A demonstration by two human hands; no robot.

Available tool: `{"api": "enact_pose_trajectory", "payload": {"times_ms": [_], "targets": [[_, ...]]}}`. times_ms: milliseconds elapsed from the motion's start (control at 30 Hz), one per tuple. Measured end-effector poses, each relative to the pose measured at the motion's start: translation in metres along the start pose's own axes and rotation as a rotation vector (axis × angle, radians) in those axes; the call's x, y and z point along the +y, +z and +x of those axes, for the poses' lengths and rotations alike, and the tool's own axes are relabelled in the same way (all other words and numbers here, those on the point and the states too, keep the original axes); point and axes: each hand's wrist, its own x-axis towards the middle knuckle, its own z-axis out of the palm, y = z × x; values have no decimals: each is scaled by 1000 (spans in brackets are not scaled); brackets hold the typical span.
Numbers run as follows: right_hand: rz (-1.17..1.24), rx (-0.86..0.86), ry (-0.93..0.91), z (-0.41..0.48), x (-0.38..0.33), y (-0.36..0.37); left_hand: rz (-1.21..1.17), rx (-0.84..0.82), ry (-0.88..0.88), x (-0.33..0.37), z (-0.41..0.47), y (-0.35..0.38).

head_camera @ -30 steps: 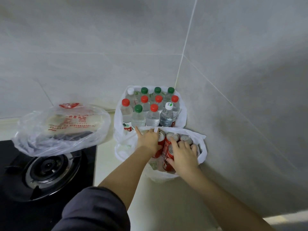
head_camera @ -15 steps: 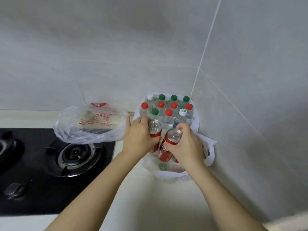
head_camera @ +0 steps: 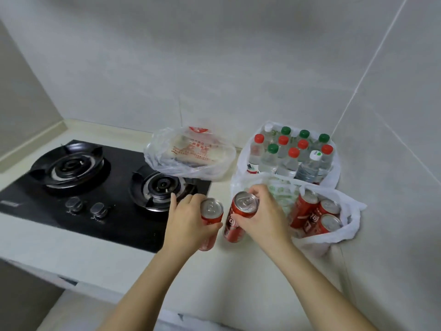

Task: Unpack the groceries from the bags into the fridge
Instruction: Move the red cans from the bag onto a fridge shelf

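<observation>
1. Two red drink cans are out of their bag and held upright over the counter's front edge. The left can and the right can sit just beside each other, silver tops up.
2. The left hand is wrapped around the side of its can, with the fingers curled onto the body. The right hand is clamped on the other can near its rim. One can per hand looks like a way to halve the trips.
3. Held upright by their sides, the cans should be ready to stand straight on a shelf without re-gripping.
4. Just right of the hands, the white bag slumps open against the wall. At least three more cans lean in it, so I would say the unpacking has a good way to go.
5. Behind that, a second bag holds water bottles packed upright, with red, green and white caps. It is tucked into the corner, which probably keeps them from toppling.
6. A clear plastic bag with something flat in it rests partly on the back of the gas hob. I cannot tell what it contains.
7. No fridge is in sight from here, so the person will have to turn away from the counter to reach it.
</observation>
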Motion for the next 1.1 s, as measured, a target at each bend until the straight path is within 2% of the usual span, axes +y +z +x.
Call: {"api": "enact_pose_trajectory", "payload": {"times_ms": [133,333,700,967,1100], "targets": [[-58,-83,15,-11,20,21,-6,-76,-83,-14,-19,24],[-121,-142,66,-19,43,33,8,-84,-116,-22,-31,42],[-138,-154,84,-27,59,45,23,-69,-138,-39,-38,57],[-124,-120,50,-31,66,52,-113,-6,-122,-51,-46,63],[-78,-82,33,-35,74,56,-160,-25,-134,-55,-49,68]]}}
